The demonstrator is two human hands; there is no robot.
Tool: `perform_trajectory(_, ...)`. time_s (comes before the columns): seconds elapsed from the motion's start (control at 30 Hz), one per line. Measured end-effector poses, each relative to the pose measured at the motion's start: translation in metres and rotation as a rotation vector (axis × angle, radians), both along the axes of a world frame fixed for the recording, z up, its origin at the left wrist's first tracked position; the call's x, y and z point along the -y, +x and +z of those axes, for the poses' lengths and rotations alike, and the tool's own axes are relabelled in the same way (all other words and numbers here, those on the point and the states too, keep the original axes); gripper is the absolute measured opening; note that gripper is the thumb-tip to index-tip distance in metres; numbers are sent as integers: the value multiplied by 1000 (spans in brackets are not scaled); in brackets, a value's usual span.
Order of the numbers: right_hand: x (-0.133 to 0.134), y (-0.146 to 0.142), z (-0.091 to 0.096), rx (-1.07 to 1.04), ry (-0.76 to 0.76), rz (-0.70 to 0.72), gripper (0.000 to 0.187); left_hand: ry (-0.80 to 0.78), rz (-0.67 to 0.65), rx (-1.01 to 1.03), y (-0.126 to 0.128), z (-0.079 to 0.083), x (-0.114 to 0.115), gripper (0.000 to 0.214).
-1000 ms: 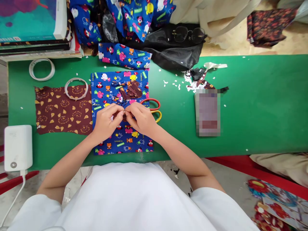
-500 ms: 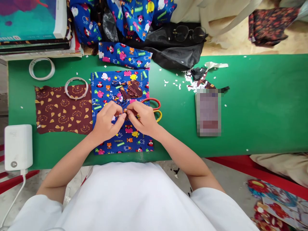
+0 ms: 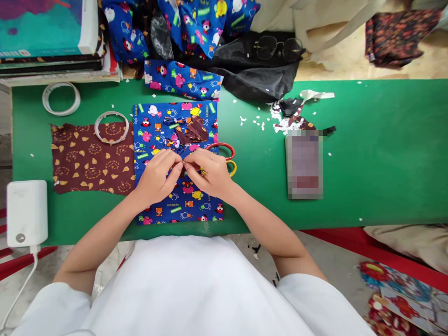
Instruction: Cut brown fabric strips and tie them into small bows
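So, the left hand (image 3: 158,175) and right hand (image 3: 212,173) are both pinched narrow over the blue printed cloth (image 3: 178,200) on the green table (image 3: 378,154), fingertips meeting where the left thumb and finger gapped half a second ago. Can't tell what's between them. Scissors (image 3: 233,150) by the right hand and brown scraps (image 3: 194,131) beyond haven't budged.

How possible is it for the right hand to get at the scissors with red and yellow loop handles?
Probably yes: the scissors lie close by the right hand, which hides part of them, but their outer ends look free.
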State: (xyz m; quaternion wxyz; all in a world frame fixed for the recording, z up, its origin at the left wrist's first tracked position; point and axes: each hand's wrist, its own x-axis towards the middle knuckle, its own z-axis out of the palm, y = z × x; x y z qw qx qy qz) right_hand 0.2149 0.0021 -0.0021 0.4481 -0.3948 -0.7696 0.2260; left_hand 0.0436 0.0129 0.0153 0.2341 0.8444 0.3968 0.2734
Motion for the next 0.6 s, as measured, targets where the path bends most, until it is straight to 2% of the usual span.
perform_trajectory(0.27, 0, 0, 0, 51, 46, -10, 15, 66, -97, -8, -2, -1, -4, 15)
perform_trajectory(0.47, 0, 1, -3, 79, 91, 22, 14, 46, -123, -70, -3, -2, -5, 17)
perform_trajectory(0.6, -1, 2, -4, 130, 126, 33, 15, 92, -132, -119, -4, -4, -5, 16)
